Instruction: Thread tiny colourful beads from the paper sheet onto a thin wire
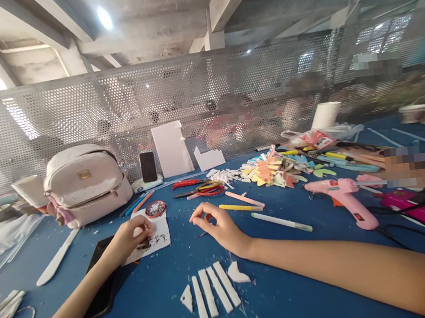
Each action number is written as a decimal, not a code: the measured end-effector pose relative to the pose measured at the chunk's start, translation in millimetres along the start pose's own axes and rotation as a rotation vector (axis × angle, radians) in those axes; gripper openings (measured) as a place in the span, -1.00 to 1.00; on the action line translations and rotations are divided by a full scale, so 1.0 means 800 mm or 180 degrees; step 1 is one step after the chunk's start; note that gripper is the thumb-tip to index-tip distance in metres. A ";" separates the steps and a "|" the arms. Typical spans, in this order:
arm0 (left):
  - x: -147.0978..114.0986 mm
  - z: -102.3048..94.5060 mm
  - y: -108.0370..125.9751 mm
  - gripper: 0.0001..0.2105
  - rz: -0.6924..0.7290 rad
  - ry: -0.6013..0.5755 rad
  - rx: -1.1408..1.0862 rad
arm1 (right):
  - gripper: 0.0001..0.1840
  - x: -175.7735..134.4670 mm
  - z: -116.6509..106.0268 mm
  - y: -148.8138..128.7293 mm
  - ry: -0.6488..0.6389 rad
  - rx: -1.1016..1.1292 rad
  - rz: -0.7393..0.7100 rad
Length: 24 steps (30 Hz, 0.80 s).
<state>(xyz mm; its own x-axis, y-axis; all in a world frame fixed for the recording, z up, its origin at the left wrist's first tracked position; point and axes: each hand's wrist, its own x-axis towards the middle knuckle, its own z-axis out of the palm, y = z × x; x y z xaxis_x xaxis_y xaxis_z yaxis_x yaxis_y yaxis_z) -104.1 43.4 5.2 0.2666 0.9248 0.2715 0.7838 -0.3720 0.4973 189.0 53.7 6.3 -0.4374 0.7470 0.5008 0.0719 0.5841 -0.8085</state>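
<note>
My left hand is closed, its fingers curled over a white sheet of paper strewn with dark bits. What its fingertips hold, if anything, is too small to make out. Just beyond them, a small round red-rimmed dish with bits in it rests on the paper. My right hand is raised at the middle of the blue table, thumb and forefinger curled together in a pinch; nothing can be made out between them. In front of it lie several white foam strips, a white triangular piece and a notched white piece.
Scissors, red-handled pliers, marker pens and a heap of paper scraps lie beyond my hands. A pink glue gun and power strip are right. A backpack, upright phone and white knife are left.
</note>
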 end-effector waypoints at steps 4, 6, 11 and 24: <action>-0.004 -0.001 0.009 -0.90 -0.0102 0.0145 0.0040 | -0.85 0.000 0.000 0.005 -0.0007 0.0003 0.0006; -0.005 0.001 0.013 -0.92 -0.0162 0.0212 0.0047 | -0.85 0.000 0.000 0.007 -0.0012 -0.0009 0.0010; -0.001 0.007 0.020 -0.89 -0.0273 0.0370 0.0078 | -0.85 0.001 0.001 0.005 -0.0008 0.0011 -0.0029; 0.014 0.025 0.003 -0.82 -0.0552 0.0325 -0.0005 | -0.83 0.001 0.001 0.008 -0.0041 -0.0024 -0.0038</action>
<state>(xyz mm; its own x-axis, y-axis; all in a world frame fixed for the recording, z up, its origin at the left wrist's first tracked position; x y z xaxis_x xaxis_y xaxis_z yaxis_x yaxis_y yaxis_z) -87.9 54.6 -7.2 0.0694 0.9621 0.2638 0.8122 -0.2080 0.5451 188.1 57.7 1.2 -0.4496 0.7357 0.5065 0.0732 0.5955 -0.8000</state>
